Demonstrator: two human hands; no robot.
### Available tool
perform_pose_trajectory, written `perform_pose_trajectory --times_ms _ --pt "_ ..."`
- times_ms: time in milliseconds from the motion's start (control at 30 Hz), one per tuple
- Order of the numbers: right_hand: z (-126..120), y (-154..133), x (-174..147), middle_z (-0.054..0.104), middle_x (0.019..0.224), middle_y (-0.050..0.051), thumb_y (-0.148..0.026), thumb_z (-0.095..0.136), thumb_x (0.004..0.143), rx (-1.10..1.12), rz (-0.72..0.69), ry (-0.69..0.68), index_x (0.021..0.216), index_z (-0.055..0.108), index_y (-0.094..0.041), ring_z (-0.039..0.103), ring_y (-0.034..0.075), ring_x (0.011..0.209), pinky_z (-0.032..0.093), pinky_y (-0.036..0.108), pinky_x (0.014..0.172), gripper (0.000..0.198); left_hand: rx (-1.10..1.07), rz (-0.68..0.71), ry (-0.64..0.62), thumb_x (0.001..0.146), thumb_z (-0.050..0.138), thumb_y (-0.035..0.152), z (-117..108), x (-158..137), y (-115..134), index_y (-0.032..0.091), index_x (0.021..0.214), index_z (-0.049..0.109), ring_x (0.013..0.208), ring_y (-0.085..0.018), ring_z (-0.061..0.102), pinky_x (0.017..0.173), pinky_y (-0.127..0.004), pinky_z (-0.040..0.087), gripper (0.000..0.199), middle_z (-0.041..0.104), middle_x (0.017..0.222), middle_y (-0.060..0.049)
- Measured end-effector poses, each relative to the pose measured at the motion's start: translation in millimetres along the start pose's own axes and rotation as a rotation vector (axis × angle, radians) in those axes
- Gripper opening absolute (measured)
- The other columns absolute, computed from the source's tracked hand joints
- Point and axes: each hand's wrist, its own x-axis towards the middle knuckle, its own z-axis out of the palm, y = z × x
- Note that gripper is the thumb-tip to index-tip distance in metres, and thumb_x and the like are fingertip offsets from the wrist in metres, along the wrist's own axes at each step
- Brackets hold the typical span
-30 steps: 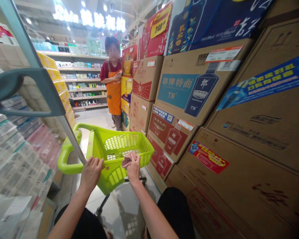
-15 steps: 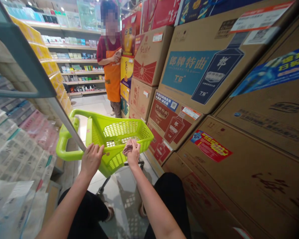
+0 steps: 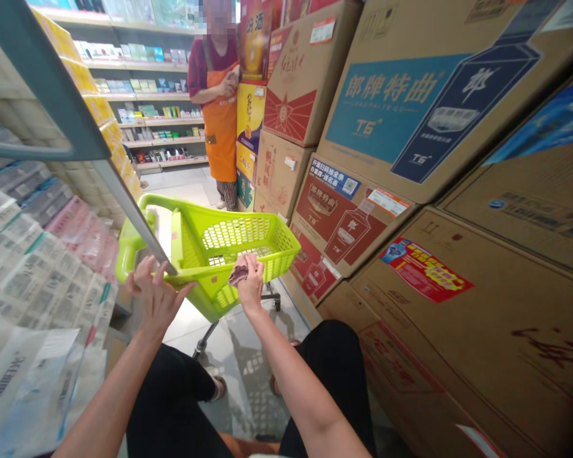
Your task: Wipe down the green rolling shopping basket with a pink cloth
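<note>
A bright green plastic shopping cart (image 3: 279, 245) stands in front of me, turned sideways, with its handle end to the left. My right hand (image 3: 251, 286) is closed around a crumpled pinkish cloth (image 3: 239, 273) against the cart's near rim. At the near corner by the handle, my left hand (image 3: 156, 299) is open, its fingers spread and partly bent. Whether those fingertips touch the cart, I cannot tell. A metal post (image 3: 132, 213) with a grey plastic frame (image 3: 60, 83) on top slants down to that same corner. The basket shows only its perforated walls and floor.
Stacked cardboard cartons (image 3: 386, 121) wall off the right side. Packs of paper goods (image 3: 42, 280) and yellow packages (image 3: 88, 102) line the left. A person in an orange apron (image 3: 221, 140) stands beyond the cart, before stocked shelves (image 3: 160, 121). Tiled floor (image 3: 239, 334) runs beneath.
My left hand has let go of the cart's near rim and moved left, its fingers opening. My right hand, still holding the cloth, has shifted slightly left along the rim. The view has tilted down.
</note>
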Motion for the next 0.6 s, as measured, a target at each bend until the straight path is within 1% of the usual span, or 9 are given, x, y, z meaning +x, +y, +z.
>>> perform_pose_trajectory --times_ms 67,133,200,267,333,433,500,533,600 --pt "14.3 -19.8 -15.7 0.056 0.125 0.014 -0.009 0.059 0.082 0.02 -0.064 -0.034 0.138 0.061 -0.015 0.063 0.025 0.113 0.053 0.036 0.102 0.056 0.083 -0.022 0.02 0.092 0.057 0.05 -4.2 5.4 5.2 0.014 0.147 0.045 0.126 -0.036 0.047 0.115 -0.062 0.015 0.068 0.06 0.127 -0.02" --pt "28.4 -42.4 -34.8 0.057 0.128 0.013 -0.013 0.063 0.083 0.052 -0.205 -0.115 0.142 0.057 -0.018 0.063 0.025 0.115 0.055 0.035 0.102 0.059 0.145 -0.032 -0.018 0.094 0.053 0.041 -9.1 11.2 11.3 0.02 0.146 0.051 0.113 -0.033 0.052 0.113 -0.059 0.02 0.056 0.065 0.11 -0.014" --pt "35.4 -58.9 -47.2 0.058 0.131 0.012 -0.012 0.063 0.084 0.097 -0.374 -0.188 0.145 0.055 -0.02 0.06 0.024 0.124 0.051 0.034 0.109 0.062 0.192 -0.019 -0.065 0.096 0.048 0.031 -13.7 14.2 14.0 0.026 0.138 0.061 0.106 -0.031 0.053 0.109 -0.055 0.026 0.045 0.064 0.101 -0.013" --pt "34.3 -64.6 -47.5 0.058 0.132 0.011 -0.012 0.062 0.085 0.111 -0.474 -0.227 0.144 0.056 -0.022 0.058 0.023 0.128 0.049 0.033 0.112 0.06 0.218 0.019 -0.084 0.095 0.049 0.028 -16.9 14.1 13.0 0.029 0.129 0.068 0.105 -0.031 0.052 0.105 -0.054 0.029 0.04 0.063 0.1 -0.013" --pt "29.0 -61.4 -39.1 0.058 0.131 0.011 -0.012 0.062 0.085 0.075 -0.463 -0.221 0.14 0.06 -0.023 0.06 0.023 0.125 0.052 0.034 0.109 0.056 0.231 0.055 -0.084 0.093 0.054 0.033 -18.1 12.7 10.6 0.029 0.125 0.07 0.105 -0.032 0.052 0.102 -0.053 0.03 0.036 0.063 0.101 -0.013" --pt "26.3 -52.7 -30.9 0.058 0.126 0.012 -0.01 0.062 0.084 -0.008 -0.305 -0.126 0.134 0.065 -0.022 0.063 0.025 0.119 0.055 0.038 0.103 0.052 0.258 0.073 -0.073 0.091 0.059 0.041 -17.1 11.3 9.1 0.028 0.123 0.071 0.106 -0.032 0.051 0.1 -0.052 0.031 0.036 0.064 0.103 -0.014" --pt "31.2 -50.2 -38.9 0.058 0.125 0.013 -0.01 0.06 0.086 -0.01 -0.245 -0.045 0.135 0.064 -0.021 0.062 0.025 0.12 0.055 0.039 0.104 0.05 0.275 0.066 -0.06 0.091 0.058 0.041 -15.7 11.3 10.0 0.027 0.122 0.071 0.108 -0.032 0.051 0.099 -0.052 0.031 0.036 0.064 0.104 -0.014" --pt "35.1 -50.0 -46.7 0.058 0.126 0.014 -0.01 0.059 0.088 0.006 -0.265 -0.032 0.137 0.061 -0.02 0.061 0.025 0.123 0.053 0.039 0.106 0.05 0.281 0.064 -0.058 0.092 0.058 0.04 -15.1 11.4 10.6 0.028 0.122 0.071 0.108 -0.032 0.051 0.099 -0.052 0.031 0.035 0.064 0.104 -0.013" --pt "42.9 -49.1 -64.2 0.058 0.13 0.013 -0.011 0.059 0.089 0.049 -0.391 -0.079 0.142 0.055 -0.021 0.058 0.023 0.129 0.05 0.037 0.11 0.054 0.284 0.065 -0.061 0.094 0.054 0.037 -14.1 11.8 11.6 0.028 0.122 0.07 0.107 -0.031 0.051 0.099 -0.051 0.031 0.034 0.064 0.103 -0.013"
